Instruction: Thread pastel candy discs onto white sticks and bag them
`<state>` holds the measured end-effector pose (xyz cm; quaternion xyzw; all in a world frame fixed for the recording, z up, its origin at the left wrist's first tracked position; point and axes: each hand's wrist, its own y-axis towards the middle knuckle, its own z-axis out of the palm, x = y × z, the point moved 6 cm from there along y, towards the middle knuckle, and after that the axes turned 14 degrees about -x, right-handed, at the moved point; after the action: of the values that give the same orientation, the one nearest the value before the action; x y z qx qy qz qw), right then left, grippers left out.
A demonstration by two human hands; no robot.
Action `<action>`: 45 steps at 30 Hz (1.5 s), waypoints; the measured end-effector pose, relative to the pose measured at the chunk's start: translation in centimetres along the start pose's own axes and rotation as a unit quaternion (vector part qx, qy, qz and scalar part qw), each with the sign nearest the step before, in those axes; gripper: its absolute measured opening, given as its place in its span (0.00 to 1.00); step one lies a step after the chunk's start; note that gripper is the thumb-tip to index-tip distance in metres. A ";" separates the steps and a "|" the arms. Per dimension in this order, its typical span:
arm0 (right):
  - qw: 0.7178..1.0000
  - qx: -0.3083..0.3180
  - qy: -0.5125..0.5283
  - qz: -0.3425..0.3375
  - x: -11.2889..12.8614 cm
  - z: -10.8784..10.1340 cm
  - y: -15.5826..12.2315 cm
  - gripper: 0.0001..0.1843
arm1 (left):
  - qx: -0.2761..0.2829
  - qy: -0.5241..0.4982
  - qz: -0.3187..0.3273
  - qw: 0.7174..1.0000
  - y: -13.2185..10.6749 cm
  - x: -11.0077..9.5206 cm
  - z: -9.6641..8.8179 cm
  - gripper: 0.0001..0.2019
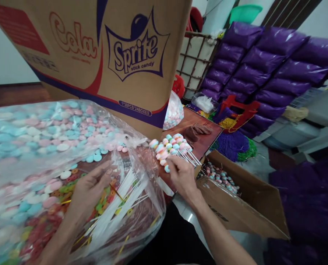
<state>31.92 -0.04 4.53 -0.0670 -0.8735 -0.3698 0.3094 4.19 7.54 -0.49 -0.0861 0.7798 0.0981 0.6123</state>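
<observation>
My right hand (pixel 182 176) is closed around a bundle of thin white sticks, each topped with pastel candy rings (pixel 169 147) fanned out above the fingers. My left hand (pixel 93 187) rests inside a large clear plastic bag (pixel 141 191), fingers bent over loose white sticks (pixel 116 206) and coloured ring candies (pixel 67 187). Whether it grips a stick I cannot make out. Heaps of pink, blue and white candy discs (pixel 42 132) fill the bag to the left.
A big cardboard carton (pixel 111 55) printed "Sprite stick candy" stands behind the bag. An open cardboard box (pixel 235 198) with finished candy sticks lies at lower right. Purple filled bags (pixel 263 55) are stacked at the back right, near a red plastic stool (pixel 241 110).
</observation>
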 end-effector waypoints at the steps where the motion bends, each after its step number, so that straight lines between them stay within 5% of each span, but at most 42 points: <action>1: 0.999 -0.026 -0.032 0.001 -1.1 -0.8 0.8 0.15 | 0.004 -0.002 -0.016 1.000 0.1 0.6 -0.2 0.38; 5: 0.980 -0.051 -0.194 0.018 -4.4 -2.0 3.6 0.15 | 0.034 0.006 -0.057 0.998 0.4 2.7 -1.1 0.38; 9: 0.959 0.017 -0.282 0.020 -5.4 -1.2 4.6 0.15 | 0.029 0.022 -0.060 0.998 0.5 3.3 -2.1 0.38; 13: 0.954 0.019 -0.297 0.017 -5.2 -1.4 4.1 0.15 | 0.015 0.047 -0.028 0.998 0.5 2.8 -3.0 0.35; 20: 0.974 -0.124 -0.181 -0.061 -1.1 -3.2 1.9 0.14 | -0.006 0.092 0.038 0.995 1.1 2.3 -4.0 0.25; 24: 0.992 0.077 0.049 -0.090 3.8 1.8 -1.9 0.12 | -0.022 0.150 0.085 0.985 2.6 2.3 -3.6 0.21; 28: 0.962 0.228 0.010 -0.148 7.7 6.8 -6.2 0.10 | -0.016 0.234 0.125 0.964 4.1 2.7 -3.1 0.19; 35: 0.918 0.282 -0.096 -0.262 8.5 9.7 -7.5 0.11 | -0.044 0.365 0.218 0.904 6.5 1.0 -3.0 0.16; 45: 0.895 0.322 -0.044 -0.306 7.6 8.3 -6.9 0.12 | -0.041 0.404 0.248 0.879 7.7 1.1 -1.3 0.20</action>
<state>19.34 -0.14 0.41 0.2904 -0.9348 -0.1417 0.1474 0.78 14.62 -0.95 0.0530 0.9506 0.2353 0.1954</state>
